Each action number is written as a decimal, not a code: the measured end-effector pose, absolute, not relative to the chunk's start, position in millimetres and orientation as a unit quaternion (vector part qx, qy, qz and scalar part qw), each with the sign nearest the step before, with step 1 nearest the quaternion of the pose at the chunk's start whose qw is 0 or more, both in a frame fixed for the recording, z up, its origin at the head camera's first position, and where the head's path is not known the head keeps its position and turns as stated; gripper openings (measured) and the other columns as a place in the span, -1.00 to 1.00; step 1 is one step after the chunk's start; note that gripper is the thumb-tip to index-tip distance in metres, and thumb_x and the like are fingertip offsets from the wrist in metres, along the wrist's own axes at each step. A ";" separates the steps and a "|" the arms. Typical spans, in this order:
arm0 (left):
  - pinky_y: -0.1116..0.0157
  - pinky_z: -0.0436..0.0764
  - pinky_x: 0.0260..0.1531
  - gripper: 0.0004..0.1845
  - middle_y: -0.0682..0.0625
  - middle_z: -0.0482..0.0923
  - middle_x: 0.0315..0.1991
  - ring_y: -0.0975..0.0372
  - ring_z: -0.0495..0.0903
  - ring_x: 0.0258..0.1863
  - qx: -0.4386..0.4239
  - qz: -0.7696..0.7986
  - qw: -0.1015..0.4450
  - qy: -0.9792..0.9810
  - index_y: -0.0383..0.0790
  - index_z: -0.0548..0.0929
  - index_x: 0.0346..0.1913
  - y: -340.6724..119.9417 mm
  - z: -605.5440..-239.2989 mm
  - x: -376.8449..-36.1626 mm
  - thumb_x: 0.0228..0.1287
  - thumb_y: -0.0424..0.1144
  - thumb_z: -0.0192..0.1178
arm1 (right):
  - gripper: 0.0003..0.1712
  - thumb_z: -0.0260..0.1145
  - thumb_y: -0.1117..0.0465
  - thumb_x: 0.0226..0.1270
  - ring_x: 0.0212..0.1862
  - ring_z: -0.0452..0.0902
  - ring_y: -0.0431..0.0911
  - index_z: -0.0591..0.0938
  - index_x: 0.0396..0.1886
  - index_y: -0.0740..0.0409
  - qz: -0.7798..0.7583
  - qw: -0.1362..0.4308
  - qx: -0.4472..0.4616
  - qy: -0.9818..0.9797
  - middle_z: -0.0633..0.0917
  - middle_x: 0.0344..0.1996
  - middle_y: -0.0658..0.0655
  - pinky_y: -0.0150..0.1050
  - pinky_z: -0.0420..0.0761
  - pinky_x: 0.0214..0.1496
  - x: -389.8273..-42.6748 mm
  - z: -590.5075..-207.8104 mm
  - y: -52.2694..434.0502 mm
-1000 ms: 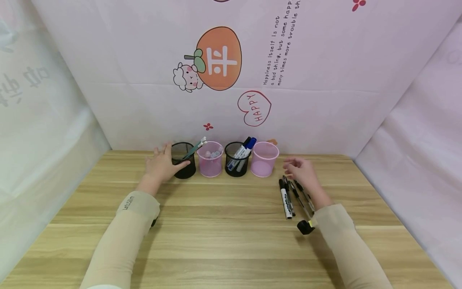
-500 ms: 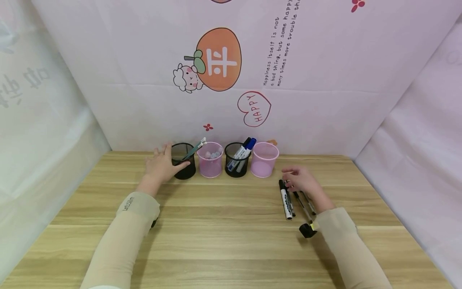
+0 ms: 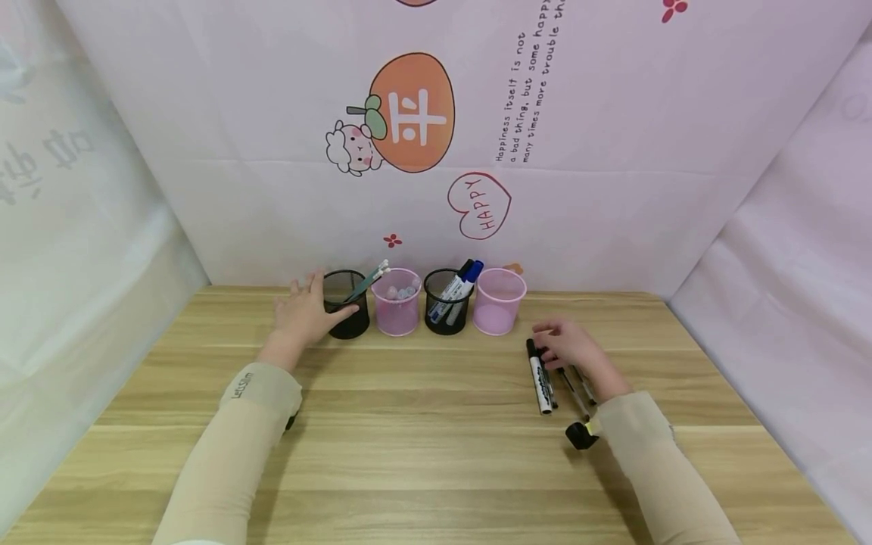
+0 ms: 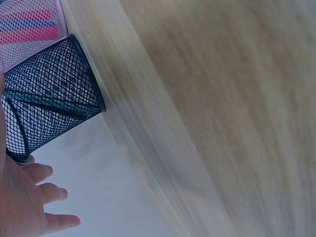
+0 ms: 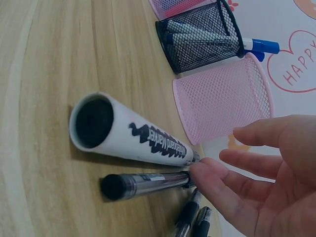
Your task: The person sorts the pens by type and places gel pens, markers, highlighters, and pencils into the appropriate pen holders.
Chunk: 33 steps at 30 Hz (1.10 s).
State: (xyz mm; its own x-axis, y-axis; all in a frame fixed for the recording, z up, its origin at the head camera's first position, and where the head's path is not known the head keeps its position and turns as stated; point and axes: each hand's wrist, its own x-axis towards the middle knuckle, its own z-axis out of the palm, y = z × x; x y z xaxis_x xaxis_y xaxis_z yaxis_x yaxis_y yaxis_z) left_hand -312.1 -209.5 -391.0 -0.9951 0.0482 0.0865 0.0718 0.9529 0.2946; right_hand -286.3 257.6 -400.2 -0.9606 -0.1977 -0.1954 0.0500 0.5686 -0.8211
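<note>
My left hand rests against the left side of a black mesh cup, thumb across its front and fingers spread and straight beside it. My right hand hovers low over several pens lying on the table: a white marker and thin black pens. In the right wrist view a fingertip touches the end of a clear black pen next to the white marker. The fingers are loosely extended and nothing is gripped.
A row of cups stands at the wall: the black mesh cup with teal pens, a pink cup, a black mesh cup holding markers and a pink mesh cup. The wooden table reaches the backdrop.
My right hand came down and slightly toward me, onto the pens on the table. The left hand stays against the black mesh cup.
</note>
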 end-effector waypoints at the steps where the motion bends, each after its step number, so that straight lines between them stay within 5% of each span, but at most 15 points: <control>1: -0.49 -0.04 0.32 0.20 -0.35 -0.09 0.62 -0.37 -0.14 0.54 -0.030 -0.151 0.039 -0.987 -0.32 -0.12 0.65 -209.5 -391.1 -312.0 0.32 0.50 0.04 | -0.45 0.08 0.28 0.59 -0.19 0.63 0.07 0.34 0.40 0.57 -0.460 0.135 -0.041 0.876 0.57 0.07 0.51 -0.09 0.76 -0.12 -286.5 -400.3 257.1; 18: -0.51 -0.04 0.31 0.19 -0.36 -0.07 0.61 -0.38 -0.13 0.54 -0.030 -0.154 0.042 -0.987 -0.33 -0.10 0.64 -208.8 -391.0 -310.9 0.32 0.49 0.05 | -0.45 0.15 0.26 0.59 -0.21 0.66 0.02 0.37 0.39 0.54 -0.449 0.146 -0.051 0.880 0.54 0.07 0.48 -0.12 0.77 -0.20 -285.8 -401.5 240.6; 25: -0.50 -0.04 0.31 0.19 -0.36 -0.08 0.61 -0.37 -0.14 0.54 -0.029 -0.153 0.039 -0.987 -0.34 -0.11 0.64 -208.8 -390.9 -310.8 0.33 0.48 0.05 | -0.29 0.36 0.33 0.40 -0.34 0.60 -0.09 0.33 0.42 0.56 -0.428 0.166 -0.062 0.886 0.59 -0.22 0.24 -0.17 0.76 -0.25 -287.0 -404.6 237.2; 33: -0.50 -0.02 0.31 0.19 -0.35 -0.08 0.61 -0.37 -0.14 0.54 -0.028 -0.150 0.037 -0.988 -0.34 -0.11 0.64 -208.3 -390.4 -311.6 0.32 0.49 0.04 | -0.21 0.45 0.40 0.27 -0.33 0.65 -0.06 0.32 0.43 0.54 -0.389 0.174 -0.064 0.902 0.57 -0.16 0.30 -0.18 0.76 -0.26 -285.6 -402.6 229.2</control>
State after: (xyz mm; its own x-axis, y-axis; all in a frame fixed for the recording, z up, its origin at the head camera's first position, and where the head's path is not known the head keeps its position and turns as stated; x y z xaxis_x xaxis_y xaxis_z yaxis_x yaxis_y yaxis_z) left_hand -311.6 -208.3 -390.4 -0.9957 0.0442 0.0816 0.0664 0.9533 0.2946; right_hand -285.6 229.2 -402.6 -0.9313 -0.2513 -0.2638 0.0193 0.6890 -0.7245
